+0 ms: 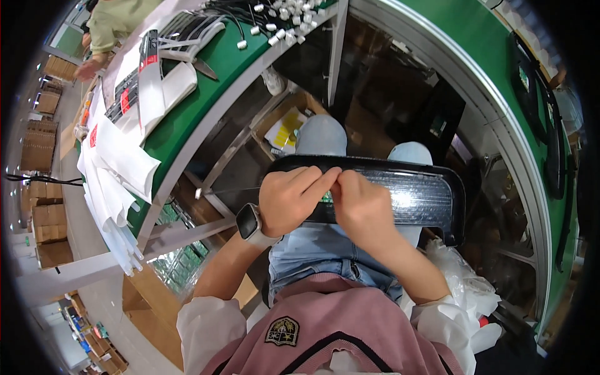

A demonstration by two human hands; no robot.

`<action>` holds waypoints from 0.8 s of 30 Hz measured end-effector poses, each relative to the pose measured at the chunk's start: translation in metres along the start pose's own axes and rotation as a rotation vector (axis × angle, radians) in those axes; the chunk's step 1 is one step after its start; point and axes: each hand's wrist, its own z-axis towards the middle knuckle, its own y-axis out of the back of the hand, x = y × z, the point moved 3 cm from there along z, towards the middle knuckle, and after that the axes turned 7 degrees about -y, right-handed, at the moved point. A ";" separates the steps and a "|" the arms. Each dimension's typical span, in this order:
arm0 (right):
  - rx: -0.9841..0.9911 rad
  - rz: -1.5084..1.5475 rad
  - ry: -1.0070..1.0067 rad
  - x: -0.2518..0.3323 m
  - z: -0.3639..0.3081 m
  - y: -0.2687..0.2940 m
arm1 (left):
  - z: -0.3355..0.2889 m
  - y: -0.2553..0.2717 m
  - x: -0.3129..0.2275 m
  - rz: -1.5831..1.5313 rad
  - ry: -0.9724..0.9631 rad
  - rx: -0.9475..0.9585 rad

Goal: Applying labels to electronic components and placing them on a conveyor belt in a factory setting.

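Observation:
A long, shallow black plastic housing (431, 194) with a raised rim lies across my lap. Over its middle, my left hand (294, 197) and my right hand (362, 206) meet with fingertips pinched together, and the fingers hide whatever they hold. A bit of green board (326, 197) shows in the gap between the hands. From my left hand's outer side a thin dark cable runs left to a small white connector (199, 194) hanging free. Whether the left fingers grip this cable cannot be seen.
A green bench (181, 125) curves along the left, bearing white sleeves (122, 150) and black cables with white connectors (294, 15). Several black housings (553, 137) lie on the right bench. A cardboard box (265, 128) stands below; a person's arm (94, 62) shows far left.

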 end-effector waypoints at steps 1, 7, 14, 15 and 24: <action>-0.015 -0.105 -0.021 -0.002 -0.008 -0.014 | -0.009 -0.008 0.002 -0.013 0.021 0.010; 0.182 0.107 -0.361 -0.062 -0.047 -0.058 | -0.056 -0.059 0.027 -0.092 0.257 0.272; 0.126 -0.082 -0.465 -0.101 -0.077 -0.050 | -0.056 -0.086 0.047 -0.049 0.212 0.492; 0.123 -0.069 -0.448 -0.100 -0.078 -0.051 | -0.054 -0.085 0.047 -0.042 0.193 0.494; 0.135 -0.177 -0.325 -0.093 -0.075 -0.063 | -0.036 -0.089 0.035 0.143 -0.296 0.635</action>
